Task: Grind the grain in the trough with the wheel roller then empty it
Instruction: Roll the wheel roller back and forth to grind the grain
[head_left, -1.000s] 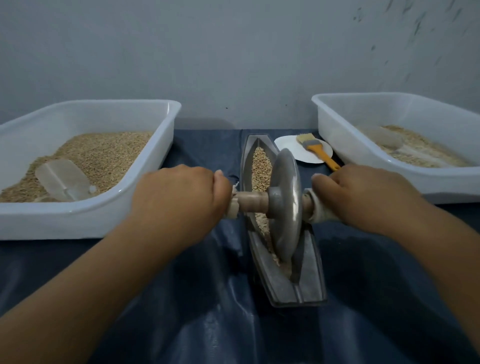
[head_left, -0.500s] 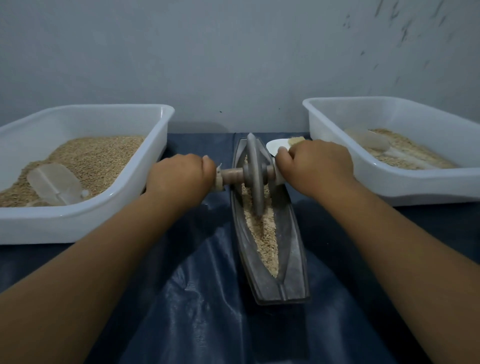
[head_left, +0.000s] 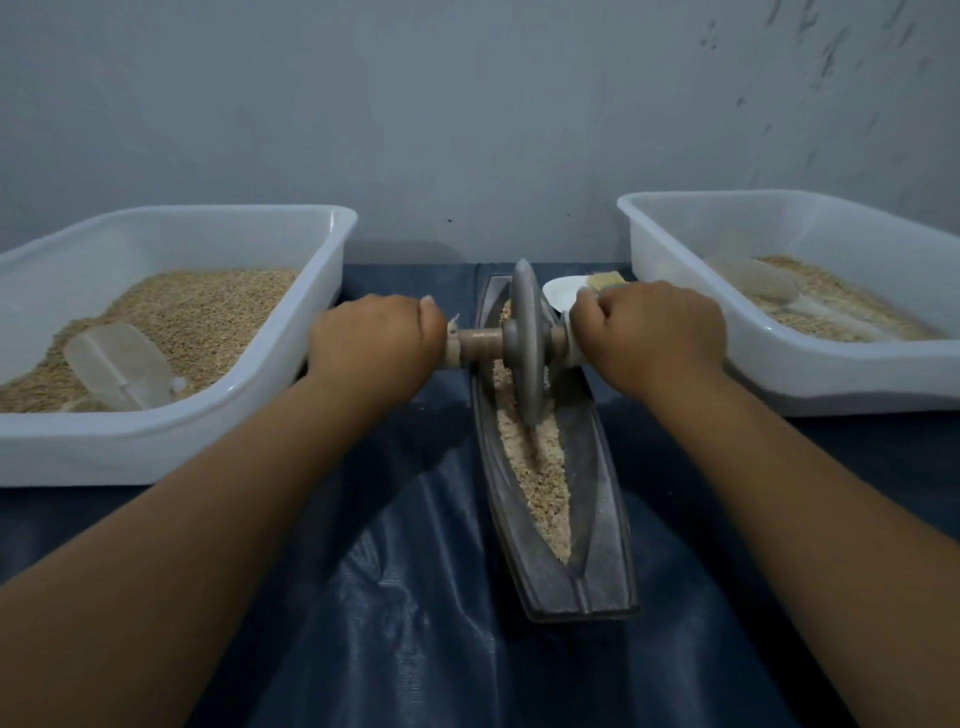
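Along the middle of the bench, toward its far edge, both hands, left hand (head_left: 375, 338) and right hand (head_left: 652, 332), are gripping the wheel roller (head_left: 525, 343) axle, grinding grain (head_left: 540, 478) in the trough (head_left: 597, 519). Next: probably drawing it back toward the near edge; emptying is not yet due.

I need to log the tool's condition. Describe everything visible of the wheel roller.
The wheel roller is a dull grey, metal-looking disc on a brownish axle. It stands upright on edge in the far half of the trough, its rim down in the grain. The left hand and right hand each hold one axle end.
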